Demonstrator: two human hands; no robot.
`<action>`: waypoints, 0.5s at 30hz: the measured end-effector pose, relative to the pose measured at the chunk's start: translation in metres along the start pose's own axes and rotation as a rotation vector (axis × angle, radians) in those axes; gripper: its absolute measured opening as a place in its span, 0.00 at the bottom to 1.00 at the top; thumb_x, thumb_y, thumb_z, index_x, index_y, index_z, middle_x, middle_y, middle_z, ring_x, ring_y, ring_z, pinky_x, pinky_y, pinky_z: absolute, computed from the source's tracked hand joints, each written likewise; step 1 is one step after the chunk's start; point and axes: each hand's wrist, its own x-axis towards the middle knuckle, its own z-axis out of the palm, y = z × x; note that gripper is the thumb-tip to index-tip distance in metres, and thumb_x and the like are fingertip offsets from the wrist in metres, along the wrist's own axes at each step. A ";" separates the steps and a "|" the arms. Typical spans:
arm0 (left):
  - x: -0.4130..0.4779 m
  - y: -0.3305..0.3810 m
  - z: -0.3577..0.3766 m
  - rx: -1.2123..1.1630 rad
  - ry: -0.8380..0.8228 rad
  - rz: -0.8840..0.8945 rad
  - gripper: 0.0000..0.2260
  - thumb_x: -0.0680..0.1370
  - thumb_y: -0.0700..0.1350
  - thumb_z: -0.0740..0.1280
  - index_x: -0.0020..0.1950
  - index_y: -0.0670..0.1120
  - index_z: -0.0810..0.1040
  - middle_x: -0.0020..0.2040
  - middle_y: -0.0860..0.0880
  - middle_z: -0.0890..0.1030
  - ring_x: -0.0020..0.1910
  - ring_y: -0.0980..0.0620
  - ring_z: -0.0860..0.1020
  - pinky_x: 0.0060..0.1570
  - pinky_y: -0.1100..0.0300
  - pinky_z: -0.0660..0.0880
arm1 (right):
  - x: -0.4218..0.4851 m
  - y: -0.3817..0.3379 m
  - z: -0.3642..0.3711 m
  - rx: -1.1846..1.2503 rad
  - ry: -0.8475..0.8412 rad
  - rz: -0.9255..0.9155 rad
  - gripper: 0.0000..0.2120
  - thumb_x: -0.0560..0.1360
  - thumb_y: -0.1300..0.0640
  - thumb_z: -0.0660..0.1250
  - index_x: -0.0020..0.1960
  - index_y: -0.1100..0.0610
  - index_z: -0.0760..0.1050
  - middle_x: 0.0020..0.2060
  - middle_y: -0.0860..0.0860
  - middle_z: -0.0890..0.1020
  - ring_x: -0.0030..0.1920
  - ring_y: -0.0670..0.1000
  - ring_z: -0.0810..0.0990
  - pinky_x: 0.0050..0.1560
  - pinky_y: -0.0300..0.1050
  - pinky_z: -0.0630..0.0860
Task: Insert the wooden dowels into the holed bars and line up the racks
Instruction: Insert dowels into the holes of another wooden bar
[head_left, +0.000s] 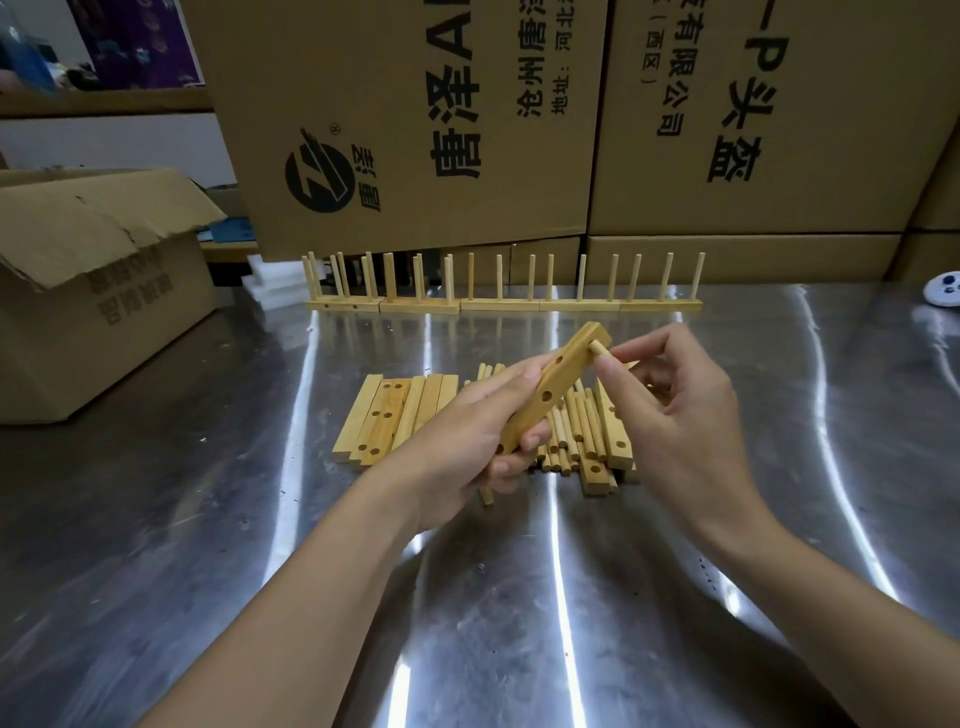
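Steel table (156, 519) fronts stacked cartons (415, 104); left hand (457, 447) grips bar (556, 389), right hand (685, 415) pinches dowel (601, 349).

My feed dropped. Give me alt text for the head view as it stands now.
The left hand grips a holed bar tilted above a steel table, while the right hand pinches a dowel at the bar's far end. Beneath lie loose bars and dowels; finished racks stand in a row behind.
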 end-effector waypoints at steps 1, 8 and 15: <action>-0.001 0.001 0.001 0.006 -0.001 0.000 0.16 0.88 0.59 0.57 0.74 0.67 0.75 0.37 0.51 0.70 0.28 0.56 0.63 0.28 0.64 0.65 | 0.000 0.000 0.000 -0.011 0.003 -0.003 0.07 0.82 0.50 0.72 0.47 0.48 0.76 0.34 0.52 0.82 0.31 0.52 0.77 0.29 0.46 0.71; -0.003 0.005 0.003 0.053 0.026 0.036 0.16 0.88 0.56 0.58 0.75 0.68 0.75 0.37 0.50 0.66 0.30 0.54 0.60 0.31 0.59 0.56 | -0.001 -0.003 -0.004 -0.099 -0.025 -0.032 0.10 0.82 0.51 0.72 0.43 0.48 0.75 0.28 0.47 0.77 0.26 0.43 0.70 0.26 0.34 0.64; -0.001 -0.002 0.015 0.107 0.061 0.084 0.15 0.88 0.58 0.60 0.73 0.71 0.75 0.36 0.51 0.65 0.30 0.55 0.61 0.27 0.62 0.60 | 0.004 -0.005 -0.008 -0.004 0.042 0.009 0.20 0.83 0.47 0.68 0.38 0.56 0.70 0.28 0.58 0.75 0.31 0.63 0.73 0.29 0.55 0.68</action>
